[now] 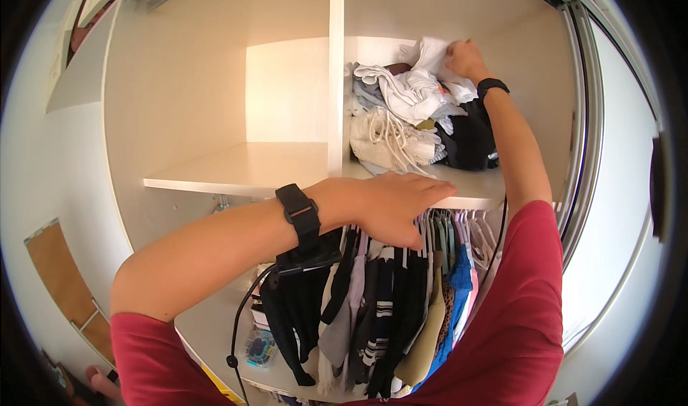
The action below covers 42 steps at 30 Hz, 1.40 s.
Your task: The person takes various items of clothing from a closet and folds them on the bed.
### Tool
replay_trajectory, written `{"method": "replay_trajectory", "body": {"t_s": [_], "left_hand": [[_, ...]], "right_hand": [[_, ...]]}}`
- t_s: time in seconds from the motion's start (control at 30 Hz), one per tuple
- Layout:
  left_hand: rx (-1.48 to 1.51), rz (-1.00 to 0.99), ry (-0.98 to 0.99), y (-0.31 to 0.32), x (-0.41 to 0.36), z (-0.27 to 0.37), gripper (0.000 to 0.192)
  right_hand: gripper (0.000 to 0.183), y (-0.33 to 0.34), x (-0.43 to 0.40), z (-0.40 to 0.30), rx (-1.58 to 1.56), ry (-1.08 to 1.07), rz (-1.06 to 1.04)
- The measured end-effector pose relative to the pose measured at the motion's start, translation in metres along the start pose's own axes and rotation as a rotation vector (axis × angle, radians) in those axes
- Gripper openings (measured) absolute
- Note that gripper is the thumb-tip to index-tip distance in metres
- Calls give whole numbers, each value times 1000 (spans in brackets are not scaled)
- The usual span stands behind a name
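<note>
On the right upper shelf [473, 183] of a wardrobe lies a loose heap of clothes. My right hand [466, 59] reaches to the back of it, fingers closed on a white garment [430, 51] that is partly raised. Crumpled white cloth [408, 91] lies in front, above a cream knitted garment [384, 137] with a long cord. Black clothing [466, 140] sits at the heap's right side, below my right forearm. My left hand [398, 204] is at the shelf's front edge, fingers spread and holding nothing; whether its palm presses on the edge I cannot tell.
Below the shelf, several garments [384, 298] hang on hangers. A clear plastic box [260, 347] stands at the lower left. An upright divider [336, 83] separates the left shelf [242, 164]. Sliding-door tracks [580, 126] run along the right. A black cable [236, 320] hangs near my left arm.
</note>
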<state>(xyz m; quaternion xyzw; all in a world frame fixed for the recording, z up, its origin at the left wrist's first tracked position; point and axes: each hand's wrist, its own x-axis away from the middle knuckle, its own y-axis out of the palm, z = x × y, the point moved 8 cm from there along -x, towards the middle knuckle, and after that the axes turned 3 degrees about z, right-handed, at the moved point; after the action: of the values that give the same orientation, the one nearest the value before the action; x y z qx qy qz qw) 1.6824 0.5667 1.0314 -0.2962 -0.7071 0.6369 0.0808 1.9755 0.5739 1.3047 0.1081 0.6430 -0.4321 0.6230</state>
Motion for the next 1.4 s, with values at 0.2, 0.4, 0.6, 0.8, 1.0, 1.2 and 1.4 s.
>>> {"method": "replay_trajectory", "body": {"t_s": [0.2, 0.4, 0.6, 0.8, 1.0, 1.2, 1.4], "left_hand": [[-85, 70, 81, 1, 3, 5, 101], [-150, 181, -35, -6, 17, 5, 93], [-289, 874, 92, 9, 35, 64, 70], [1237, 168, 148, 150, 16, 196, 76], [2352, -710, 385, 239, 104, 397, 61], [2143, -1119, 244, 333, 177, 563, 51], [1852, -1380, 370, 410, 269, 680, 48]], "right_hand": [[30, -122, 63, 5, -201, 69, 513], [36, -210, 133, -39, -155, 16, 396], [36, -317, 276, -93, 70, 276, 174], [39, -378, 478, -108, -151, 785, -59], [32, -465, 714, -179, -450, 1357, 182], [54, -520, 968, -308, -893, 1686, 708], [59, -565, 1102, -434, -437, 2010, 850]]}}
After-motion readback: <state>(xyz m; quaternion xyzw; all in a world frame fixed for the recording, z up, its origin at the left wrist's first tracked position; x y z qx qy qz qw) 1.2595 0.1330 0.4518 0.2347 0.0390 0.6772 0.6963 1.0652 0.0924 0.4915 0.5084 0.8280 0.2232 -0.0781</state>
